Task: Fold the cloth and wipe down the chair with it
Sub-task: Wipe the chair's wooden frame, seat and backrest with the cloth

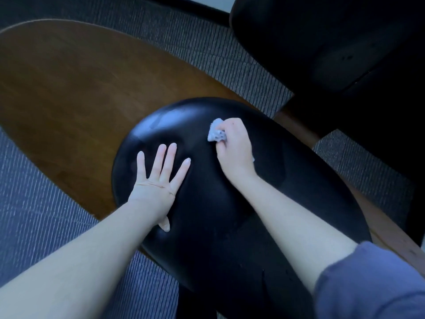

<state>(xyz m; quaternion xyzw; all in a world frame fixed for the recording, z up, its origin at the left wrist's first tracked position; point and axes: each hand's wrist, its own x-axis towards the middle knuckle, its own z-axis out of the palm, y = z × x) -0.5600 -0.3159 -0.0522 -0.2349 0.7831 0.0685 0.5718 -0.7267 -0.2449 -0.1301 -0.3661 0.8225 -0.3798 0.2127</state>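
Cloth point(216, 132) sits wadded in my right hand point(234, 148), fingers curled round it, pressed on the far part of the chair point(207, 203) seat. My left hand point(158, 178) lies flat and spread on the seat's left side, holding nothing, steadying it. To wipe well I should press firmly and evenly, work in overlapping strokes toward me, and lift the flat hand off unwiped patches. The cloth looks pale, small and crumpled more than neatly folded; the seat is black, glossy and rounded.
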